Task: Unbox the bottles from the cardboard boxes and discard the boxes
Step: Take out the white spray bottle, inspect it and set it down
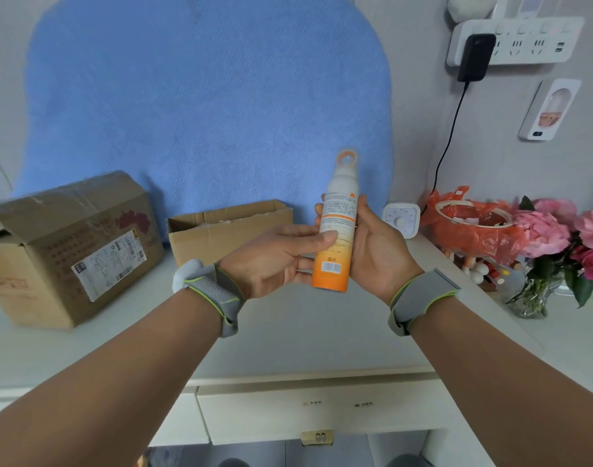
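Boxes of brown cardboard stand at the back of my white desk (305, 332), below a wide blue cloth (204, 96) on the wall. The big box (69, 251) is on the left, its flaps partly raised and a shipping label on its front. The small box (221, 237) stands just to its right, open at the top. I hold the bottle (337, 230) above the desk, near the small box's right end. It is nearly upright, cap up, white at the top and orange at the base. My right hand (379, 251) cups its right side, fingers curled behind it. My left hand (271, 261) grips its lower half, thumb across the label. A small white timer (401, 219) stands behind my right hand.
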